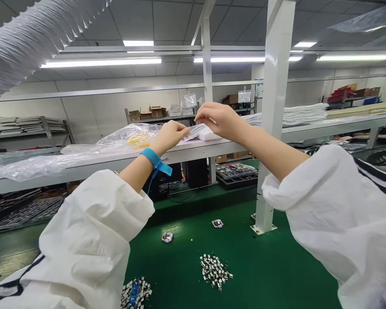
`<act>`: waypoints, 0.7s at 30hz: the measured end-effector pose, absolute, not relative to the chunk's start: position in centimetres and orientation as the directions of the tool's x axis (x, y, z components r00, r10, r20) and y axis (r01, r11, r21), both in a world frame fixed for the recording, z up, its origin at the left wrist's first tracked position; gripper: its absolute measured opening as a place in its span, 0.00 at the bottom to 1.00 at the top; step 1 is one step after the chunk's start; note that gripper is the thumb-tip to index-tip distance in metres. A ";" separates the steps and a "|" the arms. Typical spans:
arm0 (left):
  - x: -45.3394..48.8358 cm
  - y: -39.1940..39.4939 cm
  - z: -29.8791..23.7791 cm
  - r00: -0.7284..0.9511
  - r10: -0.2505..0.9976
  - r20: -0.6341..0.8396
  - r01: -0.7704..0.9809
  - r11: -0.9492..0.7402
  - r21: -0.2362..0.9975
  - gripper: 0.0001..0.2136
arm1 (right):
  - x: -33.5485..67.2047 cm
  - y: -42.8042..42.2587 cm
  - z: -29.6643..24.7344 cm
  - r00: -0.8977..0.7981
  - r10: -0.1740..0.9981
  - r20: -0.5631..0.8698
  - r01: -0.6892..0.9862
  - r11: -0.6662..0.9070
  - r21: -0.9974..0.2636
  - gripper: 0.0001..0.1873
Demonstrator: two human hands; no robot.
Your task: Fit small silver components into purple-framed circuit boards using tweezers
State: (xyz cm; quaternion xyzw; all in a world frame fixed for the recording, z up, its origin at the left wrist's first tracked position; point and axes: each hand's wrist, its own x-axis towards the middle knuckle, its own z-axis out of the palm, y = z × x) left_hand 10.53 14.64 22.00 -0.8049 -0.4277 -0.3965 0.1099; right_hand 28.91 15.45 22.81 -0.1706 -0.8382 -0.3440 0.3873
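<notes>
Both my arms reach up to the raised shelf (241, 148). My left hand (171, 136), with a blue wrist strap (156, 162) below it, is closed, its fingertips pinched together at the edge of a thin whitish sheet (194, 131). Whether the pinch holds that sheet or something smaller, I cannot make out. My right hand (219, 120) is a little higher and to the right, fingers bent toward the thumb; anything between them is too small to see. Clear plastic wrap (116, 143) with something yellow lies left of my left hand.
On the green bench top (244, 266) lie a pile of small metallic pieces (215, 271), another pile (137, 294) and two small square devices (167, 237), (217, 223). A white post (273, 107) rises at right. A ribbed duct (41, 38) hangs upper left.
</notes>
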 end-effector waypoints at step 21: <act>10.8 14.7 23.0 0.076 0.701 0.709 0.355 -0.684 0.637 0.05 | 28.5 14.8 23.6 -0.709 0.201 0.676 0.702 0.290 0.651 0.14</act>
